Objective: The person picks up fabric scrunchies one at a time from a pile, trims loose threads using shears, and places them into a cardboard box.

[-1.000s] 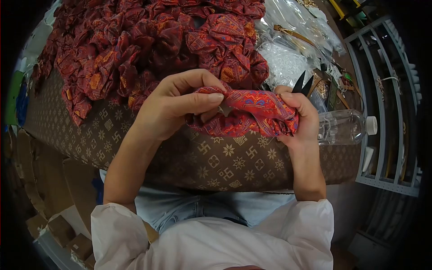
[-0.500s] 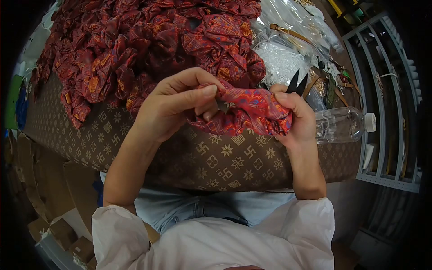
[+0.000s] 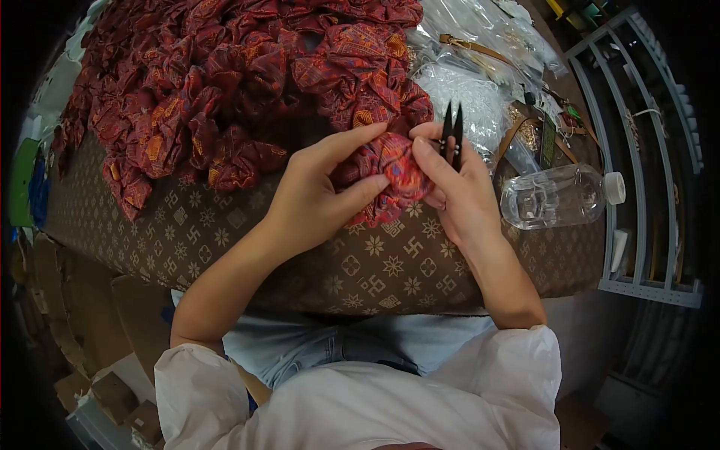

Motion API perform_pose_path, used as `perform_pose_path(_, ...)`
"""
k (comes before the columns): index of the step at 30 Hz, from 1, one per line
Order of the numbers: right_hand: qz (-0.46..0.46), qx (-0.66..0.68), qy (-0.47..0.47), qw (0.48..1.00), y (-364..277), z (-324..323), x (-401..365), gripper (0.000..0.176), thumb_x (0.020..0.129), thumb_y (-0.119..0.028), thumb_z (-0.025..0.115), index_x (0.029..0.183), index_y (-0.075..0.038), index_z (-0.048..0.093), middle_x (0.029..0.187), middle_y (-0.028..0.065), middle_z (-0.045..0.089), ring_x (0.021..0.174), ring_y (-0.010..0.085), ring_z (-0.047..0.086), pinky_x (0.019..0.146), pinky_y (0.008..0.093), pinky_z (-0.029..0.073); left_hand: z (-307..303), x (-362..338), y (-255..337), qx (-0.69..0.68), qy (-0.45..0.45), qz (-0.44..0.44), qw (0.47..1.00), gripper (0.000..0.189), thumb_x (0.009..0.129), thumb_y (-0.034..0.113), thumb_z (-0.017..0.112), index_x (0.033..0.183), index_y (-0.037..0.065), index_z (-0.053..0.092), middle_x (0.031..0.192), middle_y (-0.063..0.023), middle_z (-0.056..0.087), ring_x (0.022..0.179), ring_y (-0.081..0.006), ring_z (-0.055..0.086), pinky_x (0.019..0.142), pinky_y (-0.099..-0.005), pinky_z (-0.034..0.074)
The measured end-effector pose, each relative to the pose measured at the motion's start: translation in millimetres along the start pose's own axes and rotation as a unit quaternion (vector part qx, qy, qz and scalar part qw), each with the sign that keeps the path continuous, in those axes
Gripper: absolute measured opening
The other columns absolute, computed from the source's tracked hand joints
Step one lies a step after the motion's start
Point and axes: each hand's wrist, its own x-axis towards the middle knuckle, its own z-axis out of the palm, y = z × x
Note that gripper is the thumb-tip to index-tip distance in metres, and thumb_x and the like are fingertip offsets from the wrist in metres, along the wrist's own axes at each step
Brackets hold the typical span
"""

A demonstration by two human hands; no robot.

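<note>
A red patterned fabric scrunchie [image 3: 401,166] is bunched up between my two hands, above the near part of the cloth-covered table. My left hand [image 3: 319,184] is closed on its left side, thumb on top. With thumb and fingers my right hand [image 3: 465,184] pinches the right side. Black thread snips [image 3: 452,131] are also held in that right hand, their two pointed blades apart and pointing away from me; their handle is hidden by the fingers. Beyond my hands lies a big pile of the same red scrunchies [image 3: 195,90].
A clear plastic bottle [image 3: 555,196] with a white cap lies on its side to the right. Clear plastic bags [image 3: 465,94] and brown straps [image 3: 480,49] lie at the back right. A grey metal rack [image 3: 637,289] stands beside the table [image 3: 390,266]. Cardboard boxes [image 3: 112,394] are low at left.
My hands have come closer together, and the scrunchie, stretched out as a loop before, is now bunched up. The snips have swung more upright and moved left with my right hand.
</note>
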Motion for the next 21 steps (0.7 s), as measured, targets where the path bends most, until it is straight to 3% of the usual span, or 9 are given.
perform_pose_path(2,-0.138,-0.128,0.081,0.979,1.1,-1.0,1.9,0.026,0.076,-0.018,0.064,0.092,-0.003,0.05,0.083,-0.0005,0.052,0.066,0.0026,0.043,0.054,0.0162,0.034,-5.0,2.7,1.6,-0.023,0.054,-0.077,0.995,0.036,0.073,0.007,0.063,0.106,0.0,0.051,0.095,-0.0077,0.057,0.082,-0.0091,0.054,0.071,-0.0211,0.044)
perform_pose_path(7,-0.135,-0.209,0.02,0.968,11.8,5.9,-2.5,0.036,0.068,-0.02,0.072,0.09,-0.004,0.049,0.077,-0.0023,0.047,0.065,0.0026,0.039,0.057,0.0171,0.035,-5.1,2.3,-2.9,-0.034,0.118,-0.042,0.992,0.021,0.075,0.009,0.063,0.09,0.0,0.051,0.084,-0.0013,0.054,0.077,-0.0064,0.05,0.068,-0.0191,0.041)
perform_pose_path(9,-0.212,-0.202,0.035,0.955,26.4,6.3,4.5,0.034,0.068,-0.016,0.071,0.09,-0.004,0.049,0.076,-0.0038,0.046,0.062,0.0024,0.039,0.057,0.0168,0.034,-3.7,1.5,-2.4,-0.067,0.089,-0.052,0.992,0.02,0.076,0.008,0.062,0.088,0.001,0.048,0.079,0.0004,0.051,0.076,-0.0062,0.048,0.068,-0.019,0.039)
perform_pose_path(10,-0.211,-0.203,0.035,0.955,23.8,3.7,3.9,0.034,0.068,-0.016,0.071,0.09,-0.004,0.049,0.076,-0.0038,0.046,0.062,0.0024,0.039,0.057,0.0168,0.034,-4.8,1.5,-2.4,-0.068,0.089,-0.052,0.992,0.02,0.076,0.008,0.062,0.088,0.001,0.048,0.079,0.0004,0.051,0.076,-0.0062,0.048,0.068,-0.019,0.039)
perform_pose_path(12,-0.102,-0.106,0.023,0.989,12.8,0.5,2.0,0.032,0.068,-0.014,0.071,0.09,-0.004,0.05,0.079,-0.0039,0.049,0.063,0.0029,0.041,0.057,0.0174,0.036,-9.9,1.3,-1.6,-0.267,0.041,-0.188,0.944,0.02,0.076,0.007,0.061,0.09,0.002,0.046,0.086,-0.0014,0.049,0.08,-0.0072,0.048,0.071,-0.0206,0.04)
perform_pose_path(16,-0.085,-0.025,-0.002,0.996,9.2,-1.2,1.2,0.026,0.069,-0.01,0.068,0.089,-0.004,0.052,0.078,-0.0046,0.049,0.065,0.0028,0.042,0.058,0.0177,0.036,-1.2,3.8,4.2,-0.321,0.043,-0.15,0.934,0.028,0.075,0.005,0.06,0.099,0.002,0.046,0.093,-0.0042,0.047,0.083,-0.0088,0.048,0.073,-0.0209,0.04)
perform_pose_path(17,-0.078,-0.042,-0.017,0.996,6.6,-1.0,0.7,0.025,0.069,-0.009,0.067,0.089,-0.003,0.052,0.076,-0.0048,0.049,0.065,0.0024,0.041,0.058,0.017,0.035,0.6,3.0,3.6,-0.18,0.053,-0.059,0.98,0.033,0.074,0.004,0.06,0.103,0.003,0.046,0.096,-0.0052,0.046,0.085,-0.0098,0.048,0.075,-0.0212,0.04)
perform_pose_path(19,-0.07,-0.059,-0.034,0.995,4.6,-0.7,-0.7,0.024,0.069,-0.007,0.066,0.088,-0.003,0.053,0.074,-0.005,0.048,0.065,0.002,0.041,0.058,0.0164,0.035,-1.1,4.2,5.3,0.134,0.054,0.093,0.985,0.037,0.071,0.001,0.062,0.106,0.002,0.051,0.095,-0.0071,0.049,0.081,-0.013,0.051,0.074,-0.022,0.041)
perform_pose_path(21,-0.102,-0.161,-0.03,0.981,5.4,0.5,-3.0,0.023,0.068,-0.007,0.066,0.087,-0.002,0.053,0.073,-0.0048,0.048,0.065,0.0016,0.04,0.058,0.016,0.035,-0.4,1.7,3.5,0.077,0.06,0.053,0.994,0.029,0.071,0.0,0.062,0.098,0.001,0.054,0.089,-0.007,0.051,0.077,-0.0126,0.052,0.07,-0.0221,0.042)
